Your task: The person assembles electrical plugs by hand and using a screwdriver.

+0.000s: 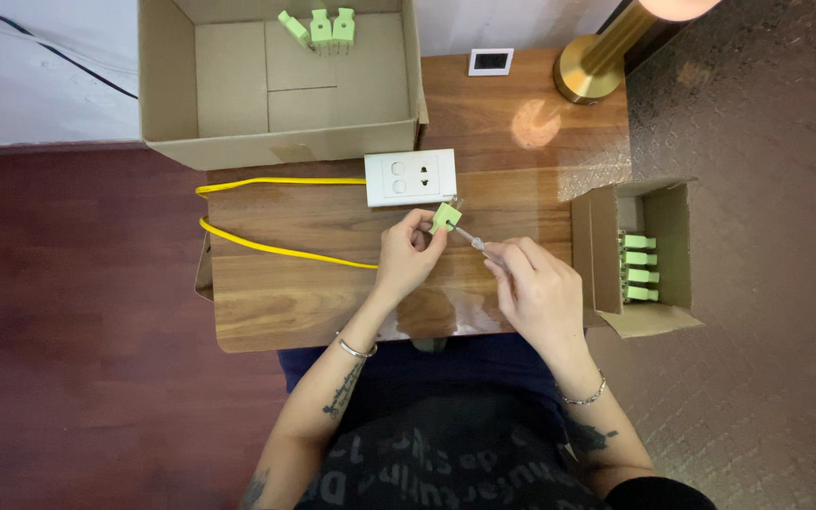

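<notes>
Over the wooden surface (314, 283), just below the white socket plate (411, 178), the left hand (406, 255) grips a small green plug (445, 217) in closed fingers, while the right hand (538, 288) pinches a thin screwdriver (470, 237) whose tip touches the plug.

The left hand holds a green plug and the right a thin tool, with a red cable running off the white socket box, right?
Not quite: the head view shows the cable is yellow. The left hand does hold the green plug, the right hand the thin tool, near the white socket box.
</notes>
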